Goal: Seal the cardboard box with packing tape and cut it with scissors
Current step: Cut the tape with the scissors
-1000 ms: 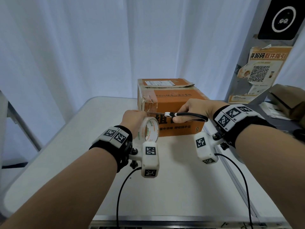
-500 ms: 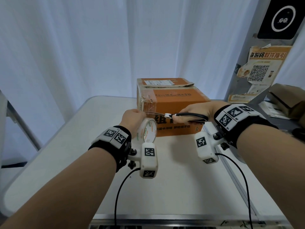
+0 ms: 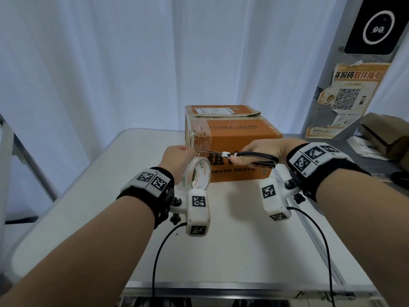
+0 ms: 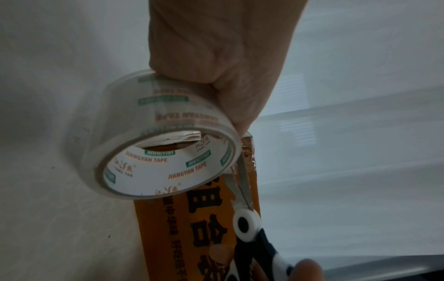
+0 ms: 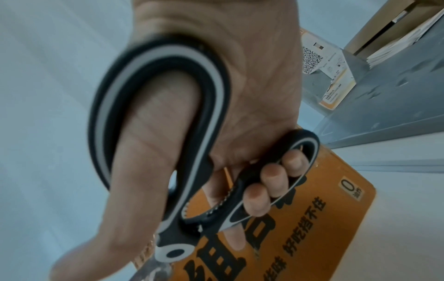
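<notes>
An orange cardboard box (image 3: 241, 138) stands on the white table (image 3: 232, 240), with clear tape over its near left corner. My left hand (image 3: 179, 158) grips a roll of clear packing tape (image 3: 197, 176) just in front of that corner; the left wrist view shows the roll (image 4: 163, 157) hanging from my fingers. My right hand (image 3: 256, 151) holds black-handled scissors (image 3: 250, 155), thumb and fingers through the loops (image 5: 165, 121). The blades (image 4: 242, 182) point left at the tape strip between roll and box and look nearly closed.
White curtains hang behind the table. A grey pillar (image 3: 345, 89) with an orange notice stands at the right, with brown cartons (image 3: 387, 134) and papers beside it. Cables (image 3: 161, 251) run from both wrist cameras across the table's near part.
The scissors have slid a little further left toward my left hand, and the blades have come together at the tape strip. The roll and box stay where they were.
</notes>
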Available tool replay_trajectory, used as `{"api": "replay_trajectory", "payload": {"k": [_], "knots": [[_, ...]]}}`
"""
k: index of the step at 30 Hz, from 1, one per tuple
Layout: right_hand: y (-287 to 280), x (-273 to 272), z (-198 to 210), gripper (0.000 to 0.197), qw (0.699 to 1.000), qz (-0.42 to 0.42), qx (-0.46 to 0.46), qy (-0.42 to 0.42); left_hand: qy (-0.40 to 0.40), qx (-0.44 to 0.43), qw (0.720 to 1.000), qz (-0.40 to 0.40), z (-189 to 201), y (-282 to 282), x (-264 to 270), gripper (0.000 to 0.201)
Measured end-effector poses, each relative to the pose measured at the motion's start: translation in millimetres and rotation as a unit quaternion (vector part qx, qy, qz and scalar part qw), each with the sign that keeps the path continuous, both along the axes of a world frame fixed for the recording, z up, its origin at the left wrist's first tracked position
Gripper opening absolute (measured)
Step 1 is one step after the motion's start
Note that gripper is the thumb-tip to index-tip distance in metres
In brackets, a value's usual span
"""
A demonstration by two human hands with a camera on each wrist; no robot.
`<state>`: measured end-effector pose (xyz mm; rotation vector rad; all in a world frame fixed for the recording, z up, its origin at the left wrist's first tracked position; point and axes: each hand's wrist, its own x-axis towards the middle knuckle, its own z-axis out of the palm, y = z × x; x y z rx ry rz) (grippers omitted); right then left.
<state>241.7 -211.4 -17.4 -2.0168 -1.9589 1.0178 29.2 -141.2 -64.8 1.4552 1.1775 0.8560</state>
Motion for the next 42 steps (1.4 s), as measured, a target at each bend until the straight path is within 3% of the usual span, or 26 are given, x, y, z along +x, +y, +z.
{"api": "replay_trajectory", "payload": {"k": [5,14,21,30,32,35,40,42], "knots": [[3.6,-0.6,-0.2,0.055,1.000,0.012,0.017,-0.010,-0.007,-0.006,1.000,-0.001,-1.8,0.8,-1.7,0.009],[5.6,-3.9,3.3,0.054,0.998,0.023,0.058,-0.034,-0.027,-0.021,0.999,0.003,-5.5,5.3,-0.3,0.001],[6.4,-3.1,-1.2,0.065,0.994,0.033,0.090,-0.053,-0.032,-0.040,0.999,0.017,-10.6,11.3,2.5,0.010],[12.6,-19.8,0.2,0.075,0.998,0.033,0.049,-0.031,-0.044,-0.025,0.999,0.012,-9.9,4.8,0.2,0.011],[13.2,-21.3,2.1,0.072,0.998,0.032,0.056,-0.029,-0.046,-0.028,0.998,0.013,-10.9,4.1,-0.5,0.008],[12.0,-22.1,4.4,0.051,0.996,0.029,0.076,-0.044,-0.046,-0.030,0.998,0.012,-16.7,1.3,-1.3,0.007],[9.8,-19.5,-2.5,0.058,0.996,0.036,0.059,-0.057,-0.015,-0.003,1.000,0.012,-18.7,3.2,-2.0,0.010],[6.8,-17.8,-3.5,0.060,0.997,0.026,0.040,-0.062,0.029,0.047,0.998,0.012,-16.3,7.3,-3.8,0.013]]}}
